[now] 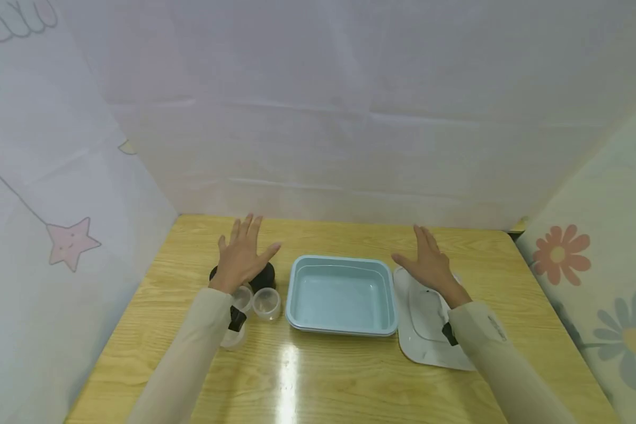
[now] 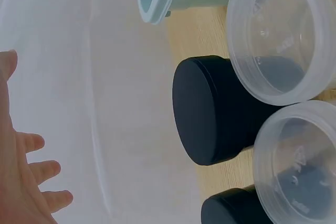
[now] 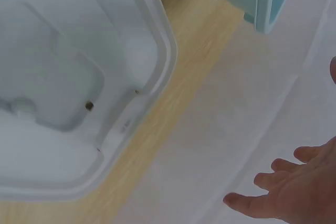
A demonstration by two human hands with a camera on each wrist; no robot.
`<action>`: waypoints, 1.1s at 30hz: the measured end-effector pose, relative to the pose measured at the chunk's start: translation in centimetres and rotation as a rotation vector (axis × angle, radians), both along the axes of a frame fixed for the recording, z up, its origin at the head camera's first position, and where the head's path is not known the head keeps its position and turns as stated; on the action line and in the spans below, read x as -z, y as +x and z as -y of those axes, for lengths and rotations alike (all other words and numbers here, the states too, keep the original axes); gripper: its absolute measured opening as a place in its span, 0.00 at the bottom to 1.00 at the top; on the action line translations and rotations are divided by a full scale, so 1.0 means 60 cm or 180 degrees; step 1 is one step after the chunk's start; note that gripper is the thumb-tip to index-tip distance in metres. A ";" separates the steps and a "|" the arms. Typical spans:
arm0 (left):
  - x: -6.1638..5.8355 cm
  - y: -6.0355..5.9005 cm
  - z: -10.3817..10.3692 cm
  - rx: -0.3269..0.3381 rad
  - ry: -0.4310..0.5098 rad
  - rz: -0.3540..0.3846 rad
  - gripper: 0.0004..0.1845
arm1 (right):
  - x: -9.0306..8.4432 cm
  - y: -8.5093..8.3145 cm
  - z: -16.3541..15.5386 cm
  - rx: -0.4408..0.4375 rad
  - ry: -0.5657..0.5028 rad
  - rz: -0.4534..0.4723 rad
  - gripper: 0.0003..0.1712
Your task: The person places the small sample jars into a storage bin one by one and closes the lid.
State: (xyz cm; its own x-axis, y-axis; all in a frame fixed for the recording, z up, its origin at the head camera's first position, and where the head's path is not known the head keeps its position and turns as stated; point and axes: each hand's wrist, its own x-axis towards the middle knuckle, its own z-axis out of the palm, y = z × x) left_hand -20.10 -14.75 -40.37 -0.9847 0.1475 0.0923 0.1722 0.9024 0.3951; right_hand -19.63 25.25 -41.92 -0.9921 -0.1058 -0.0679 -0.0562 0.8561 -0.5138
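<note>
My left hand [image 1: 240, 257] hovers at the left with its fingers spread, holding nothing. Below and around it stand black lidded jars [image 2: 197, 111] and clear plastic cups [image 1: 267, 304]; the hand and sleeve partly hide them in the head view. Over on the right, my right hand [image 1: 429, 266] is raised with straight fingers and nothing in its grasp. Beneath it lies a white plastic lid or tray [image 3: 128, 129] with rounded corners and a recessed middle. Between the hands sits a light blue rectangular basin [image 1: 341, 294], whose doubled rim suggests stacked basins.
All these objects stand on a wood-grain table [image 1: 344, 383]. Pale cloth [image 1: 318, 147] rises behind its back edge, and printed cloth hangs on both sides. A black band [image 1: 237, 318] shows at the left wrist, another dark piece [image 1: 449, 334] at the right.
</note>
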 end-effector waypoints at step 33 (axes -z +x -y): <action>0.065 0.131 0.088 -0.0493 0.1060 0.0276 0.40 | 0.057 0.065 0.045 0.0484 -0.1898 0.1040 0.38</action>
State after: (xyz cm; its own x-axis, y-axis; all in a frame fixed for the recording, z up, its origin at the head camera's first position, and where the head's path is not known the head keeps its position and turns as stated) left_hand -12.23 -20.01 -44.25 -0.9993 -0.0277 0.0254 -0.0031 0.7347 0.6784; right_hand -15.71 22.57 -45.36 -0.9374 -0.0795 -0.3390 0.2796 0.4086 -0.8688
